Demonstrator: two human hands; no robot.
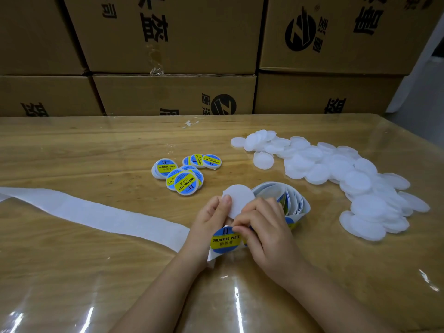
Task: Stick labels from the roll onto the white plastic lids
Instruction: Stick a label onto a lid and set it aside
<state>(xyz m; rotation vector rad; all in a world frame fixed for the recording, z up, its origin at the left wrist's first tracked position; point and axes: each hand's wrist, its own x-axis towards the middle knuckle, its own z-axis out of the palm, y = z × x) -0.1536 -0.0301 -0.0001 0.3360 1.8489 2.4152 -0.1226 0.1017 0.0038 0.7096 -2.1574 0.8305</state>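
Observation:
My left hand (211, 219) holds a plain white plastic lid (239, 198) upright between thumb and fingers, together with the backing strip. My right hand (264, 227) pinches the upper edge of a round blue and yellow "SOLDERING PASTE" label (225, 240) on the strip just below the lid. The loosely wound label roll (288, 198) lies right behind my right hand. A big heap of unlabelled white lids (336, 169) spreads over the right side of the table. Several labelled lids (185, 174) lie in a small group in the middle.
The spent white backing strip (96, 210) trails from my left hand across the table to the left edge. The wooden table (72, 260) has a clear plastic cover. Stacked cardboard boxes (173, 44) form a wall right behind the table's far edge.

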